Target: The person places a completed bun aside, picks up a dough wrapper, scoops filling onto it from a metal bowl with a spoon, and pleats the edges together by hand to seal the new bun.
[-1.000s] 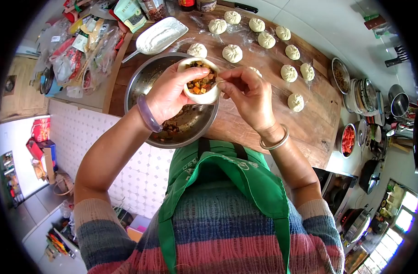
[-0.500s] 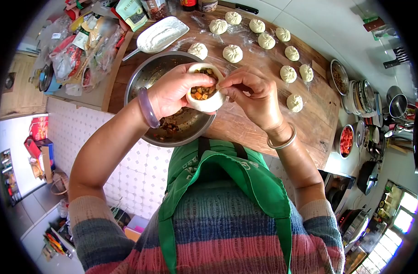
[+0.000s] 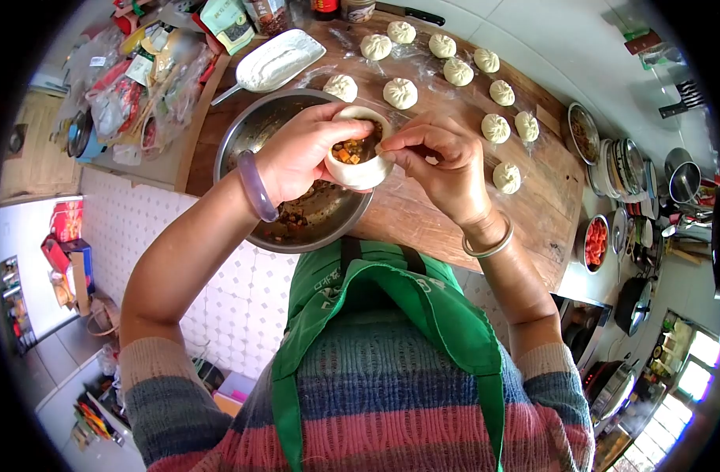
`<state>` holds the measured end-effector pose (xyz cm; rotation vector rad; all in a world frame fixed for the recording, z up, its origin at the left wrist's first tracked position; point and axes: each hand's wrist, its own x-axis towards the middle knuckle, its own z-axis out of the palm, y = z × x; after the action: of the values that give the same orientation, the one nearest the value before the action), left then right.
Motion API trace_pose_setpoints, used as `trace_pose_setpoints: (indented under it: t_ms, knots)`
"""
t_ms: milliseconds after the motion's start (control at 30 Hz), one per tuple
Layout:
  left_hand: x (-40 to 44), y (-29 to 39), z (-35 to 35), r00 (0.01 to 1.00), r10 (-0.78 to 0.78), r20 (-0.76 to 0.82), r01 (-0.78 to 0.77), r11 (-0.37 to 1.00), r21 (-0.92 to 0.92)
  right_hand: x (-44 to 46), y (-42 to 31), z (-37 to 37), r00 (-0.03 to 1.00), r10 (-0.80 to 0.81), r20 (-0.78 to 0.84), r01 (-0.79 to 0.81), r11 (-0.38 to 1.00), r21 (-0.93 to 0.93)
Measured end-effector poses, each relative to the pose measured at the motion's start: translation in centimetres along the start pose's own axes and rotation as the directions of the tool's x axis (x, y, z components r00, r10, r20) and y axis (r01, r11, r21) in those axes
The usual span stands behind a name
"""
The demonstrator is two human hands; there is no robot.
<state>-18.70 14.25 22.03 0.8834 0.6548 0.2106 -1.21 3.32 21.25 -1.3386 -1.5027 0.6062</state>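
My left hand [image 3: 297, 153] cups a round dough wrapper [image 3: 361, 175], its thumb resting inside the rim over the diced filling [image 3: 349, 152]. On the right side of the wrapper, my right hand [image 3: 442, 161] pinches the dough edge between thumb and fingertips. The wrapper's top is open, with orange and dark pieces showing. Beneath the left hand lies a large metal bowl [image 3: 238, 130] with some filling at its bottom. Several pleated buns [image 3: 400, 93] sit on the floured wooden board beyond and to the right of the hands.
A metal scoop with flour [image 3: 273, 61] lies behind the bowl. At the back are a knife [image 3: 424, 14] and jars. Plates [image 3: 618, 167], a bowl of red pieces [image 3: 594, 242] and a metal dish [image 3: 582, 131] stand at the right. Plastic bags [image 3: 116, 102] lie at the left.
Both hands and the wrapper have shifted slightly right. My right hand has turned a little, still pinching the rim, and the wrapper's opening has tilted.
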Motion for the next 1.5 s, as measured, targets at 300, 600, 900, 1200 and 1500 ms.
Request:
trace_pose_setpoints:
  t_ms: [300, 600, 900, 1200, 1500]
  knots:
    - [0.2, 0.1, -0.3, 0.999, -0.015, 0.037, 0.010, 0.994, 0.112, 0.0, -1.0, -0.1, 0.986, 0.161, 0.046, -0.165, 0.980, 0.114]
    - [0.2, 0.2, 0.0, 0.996, 0.000, 0.091, -0.018, 0.979, 0.202, 0.0, -1.0, 0.0, 0.984, 0.157, 0.079, -0.167, 0.975, 0.144]
    - [0.4, 1.0, -0.2, 0.982, -0.081, 0.169, 0.016, 0.936, 0.352, 0.4, -1.4, -0.1, 0.991, -0.101, 0.091, 0.111, 0.988, -0.109]
    - [-0.2, 0.8, -0.4, 0.992, 0.097, 0.086, -0.116, 0.955, 0.272, 0.3, -0.5, 0.6, 0.999, -0.047, 0.012, 0.047, 0.998, -0.044]
    - [-0.4, 1.8, 0.3, 0.992, -0.047, 0.113, -0.002, 0.917, 0.398, 0.7, -1.8, -0.1, 0.991, -0.020, 0.135, 0.032, 0.996, -0.087]
